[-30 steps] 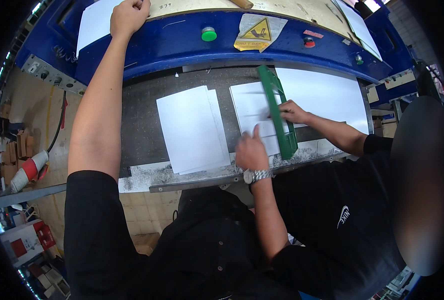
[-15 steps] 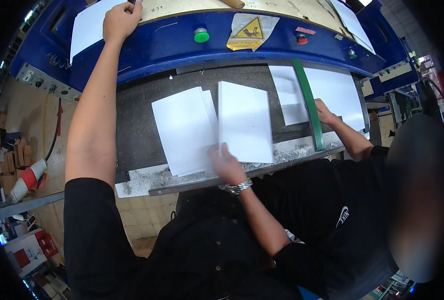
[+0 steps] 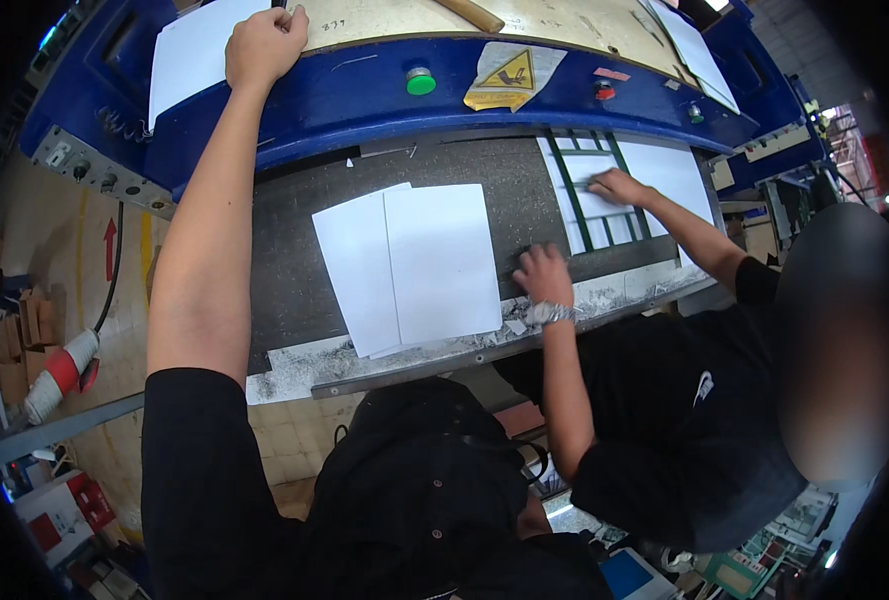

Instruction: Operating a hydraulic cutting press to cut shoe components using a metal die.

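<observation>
My left hand rests at the top of the blue machine front. Its fingers are closed round something dark and small that I cannot make out. My right hand is not in view; only a bit of bare arm shows beside my torso. Below my left hand, on the dark bed, one stack of white paper overlaps another tilted stack of white sheets. A co-worker on the right has a watch-wearing hand beside these stacks. That person's other hand reaches onto a green ladder-like frame over white sheets.
The blue machine front carries a green button, a red button and a yellow warning sign. A wooden handle lies on the pale top. A red-and-white plug hangs at left. The co-worker's body stands close on my right.
The right paper stack has shifted left over the other. The co-worker's watch hand has left it, moving right. The green frame, seen edge-on before, now lies flatter. My left hand keeps its place.
</observation>
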The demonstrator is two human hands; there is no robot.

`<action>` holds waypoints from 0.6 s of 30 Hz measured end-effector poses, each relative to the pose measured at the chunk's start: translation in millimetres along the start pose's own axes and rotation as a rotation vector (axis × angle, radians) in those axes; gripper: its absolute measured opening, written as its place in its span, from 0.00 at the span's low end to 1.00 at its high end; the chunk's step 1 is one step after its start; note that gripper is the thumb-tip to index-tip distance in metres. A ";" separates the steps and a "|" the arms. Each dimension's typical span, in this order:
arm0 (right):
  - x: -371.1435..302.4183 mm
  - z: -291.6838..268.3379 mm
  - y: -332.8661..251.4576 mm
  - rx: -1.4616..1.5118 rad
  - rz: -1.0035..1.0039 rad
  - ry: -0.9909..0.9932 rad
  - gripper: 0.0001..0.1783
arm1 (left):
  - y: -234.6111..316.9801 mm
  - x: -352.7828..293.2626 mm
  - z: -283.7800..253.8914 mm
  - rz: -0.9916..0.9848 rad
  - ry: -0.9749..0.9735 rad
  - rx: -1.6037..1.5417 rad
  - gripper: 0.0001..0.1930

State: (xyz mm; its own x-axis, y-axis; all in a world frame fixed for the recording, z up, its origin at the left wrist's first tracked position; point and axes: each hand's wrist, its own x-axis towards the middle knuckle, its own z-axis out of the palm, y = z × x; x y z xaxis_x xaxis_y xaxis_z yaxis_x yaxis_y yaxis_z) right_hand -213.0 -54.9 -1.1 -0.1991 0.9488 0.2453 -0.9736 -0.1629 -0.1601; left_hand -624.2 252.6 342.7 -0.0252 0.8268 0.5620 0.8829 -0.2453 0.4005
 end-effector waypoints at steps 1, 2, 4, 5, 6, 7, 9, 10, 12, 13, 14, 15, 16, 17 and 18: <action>-0.2 -17.7 -24.9 -0.009 -0.003 -0.002 0.16 | -1.1 0.3 -2.6 0.003 0.000 0.004 0.23; 0.1 -37.2 -46.2 0.921 -0.152 0.219 0.20 | -3.0 0.3 -5.7 0.004 0.004 -0.004 0.23; -46.9 -87.8 -104.4 1.972 -0.373 0.312 0.23 | 39.2 7.1 17.5 0.045 -0.074 -0.029 0.21; -50.1 -93.0 -109.8 1.977 -0.380 0.302 0.23 | 37.8 5.3 22.5 0.055 -0.079 -0.031 0.21; -41.0 -84.2 -106.0 1.921 -0.326 0.422 0.21 | 26.4 3.5 19.4 0.045 -0.065 -0.023 0.21; -33.6 -72.0 -101.1 1.860 -0.278 0.530 0.19 | 20.2 3.7 18.1 0.041 -0.054 -0.023 0.22; -19.6 -32.4 -86.8 1.964 -0.424 0.529 0.19 | 12.7 7.8 15.0 0.040 -0.037 -0.015 0.22; -4.2 -8.7 -76.8 2.062 -0.572 0.525 0.19 | 8.4 9.9 13.1 0.038 -0.018 -0.006 0.22; 27.6 49.8 -59.5 2.240 -0.887 0.492 0.20 | 5.0 14.6 11.8 0.034 -0.026 -0.007 0.22; 44.0 83.7 -50.5 2.321 -1.049 0.466 0.20 | 5.4 17.4 11.2 0.024 -0.030 -0.005 0.22; 55.9 87.8 -43.0 2.405 -1.198 0.465 0.21 | 0.4 17.0 5.3 0.011 -0.026 0.021 0.23; 63.0 79.2 -37.8 2.421 -1.176 0.493 0.21 | -6.4 14.9 -1.6 0.008 -0.015 0.048 0.23; 73.9 75.4 -27.1 2.458 -1.160 0.526 0.21 | -15.2 11.5 -11.2 -0.011 -0.006 0.087 0.22; 56.7 79.2 -37.1 2.468 -1.198 0.454 0.20 | -2.5 14.8 -1.2 0.005 -0.022 0.049 0.22; 60.0 68.9 -30.7 2.508 -1.189 0.480 0.20 | -5.5 12.0 -7.8 0.000 -0.004 0.083 0.22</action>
State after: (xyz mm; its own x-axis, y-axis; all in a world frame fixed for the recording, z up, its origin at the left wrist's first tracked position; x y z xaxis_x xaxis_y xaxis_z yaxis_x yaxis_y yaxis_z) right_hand -202.8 -11.6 84.5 -0.1875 0.7524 -0.6314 0.7659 0.5145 0.3856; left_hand -633.0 259.9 352.8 -0.0240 0.8286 0.5593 0.9186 -0.2025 0.3394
